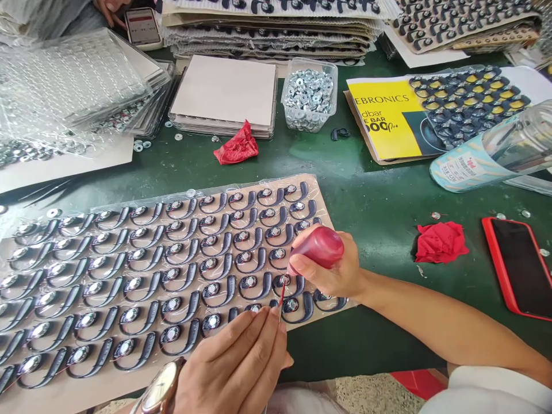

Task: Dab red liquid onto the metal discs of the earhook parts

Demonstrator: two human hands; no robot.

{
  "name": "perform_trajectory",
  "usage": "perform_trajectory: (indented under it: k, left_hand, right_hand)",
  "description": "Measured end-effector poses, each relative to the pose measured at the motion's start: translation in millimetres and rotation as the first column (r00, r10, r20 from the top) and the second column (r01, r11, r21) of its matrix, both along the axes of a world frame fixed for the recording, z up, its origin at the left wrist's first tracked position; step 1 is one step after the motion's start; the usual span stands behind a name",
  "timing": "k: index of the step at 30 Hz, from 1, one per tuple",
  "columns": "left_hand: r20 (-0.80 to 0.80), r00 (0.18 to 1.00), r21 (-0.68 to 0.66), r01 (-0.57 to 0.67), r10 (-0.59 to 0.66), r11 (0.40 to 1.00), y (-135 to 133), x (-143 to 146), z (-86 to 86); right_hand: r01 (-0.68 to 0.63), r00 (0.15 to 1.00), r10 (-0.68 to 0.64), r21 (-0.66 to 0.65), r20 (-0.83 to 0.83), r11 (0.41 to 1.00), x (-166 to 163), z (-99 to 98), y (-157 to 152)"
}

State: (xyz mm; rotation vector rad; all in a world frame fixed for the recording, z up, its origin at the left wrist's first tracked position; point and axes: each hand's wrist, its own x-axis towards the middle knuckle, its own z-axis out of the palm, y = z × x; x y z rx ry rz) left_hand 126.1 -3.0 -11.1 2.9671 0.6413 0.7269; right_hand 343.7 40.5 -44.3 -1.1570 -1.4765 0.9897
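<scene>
In the head view, the left hand [241, 356] is at the lower centre of the frame, its fingers drawn together and pinching a thin red strand [282, 298]; whether this is a wire or a slim tool I cannot tell. A watch [161, 386] is on that wrist. The right hand [340, 273], just right of centre, is closed around a red bottle [321, 247], its rounded end towards the upper right; the other end is hidden by the fingers.

The strand's upper end meets one of the black parts [183, 339], at its round silver disc [283, 280]. These curved parts lie in rows on a brown sheet [322, 210] spread from the left edge to the centre, under clear film.

The green table [379, 190] carries the rest. At the upper centre, a stack of cards [224, 92] stands beside a clear tub [308, 119] of washers [310, 89], with a red scrap [238, 144] just below the cards. At the right are a yellow sheet [379, 115], a tilted jar [461, 167], another scrap [440, 242] and a phone [524, 264] in a red case. Clear trays [77, 86] fill the upper left, near another person's hand [110, 8].
</scene>
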Motion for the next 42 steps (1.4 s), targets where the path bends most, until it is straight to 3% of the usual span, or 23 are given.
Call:
perform_trajectory:
  k: [9, 17, 23, 32, 40, 42]
  left_hand:
    - [0.017, 1.0, 0.004, -0.006, 0.005, 1.0, 2.2, 3.0, -0.5]
    - [0.094, 0.995, -0.152, -0.022, 0.037, 0.988, 2.1, -1.6, -3.0]
    - [0.093, 0.995, -0.243, -0.004, 0.027, 0.97, 9.8, -1.7, 8.1]
    - [0.144, 0.99, -0.316, 0.052, -0.006, 0.947, 18.6, -4.8, 5.1]
    - [0.245, 0.968, -0.466, 0.071, 0.052, 0.882, 35.8, -8.7, 6.7]
    - [0.255, 0.964, -0.48, 0.059, 0.075, 0.876, 36.8, -9.4, 6.1]
  right_hand:
    - [-0.044, 0.998, 0.045, -0.025, 0.036, 0.999, -0.5, -0.5, 1.5]
    - [-0.027, 0.989, 0.023, 0.026, 0.145, 0.999, 4.2, 6.7, 2.1]
    - [0.014, 0.997, -0.015, 0.017, 0.073, 1.0, 5.0, 5.2, 1.2]
    - [-0.034, 0.998, 0.033, 0.007, 0.053, 0.999, 3.0, 3.7, -0.2]
    - [-0.063, 0.997, 0.056, 0.171, 0.046, 0.983, -0.1, 0.7, -2.6]
    - [-0.072, 0.997, 0.075, 0.136, -0.019, 0.988, 1.1, 4.7, -2.0]
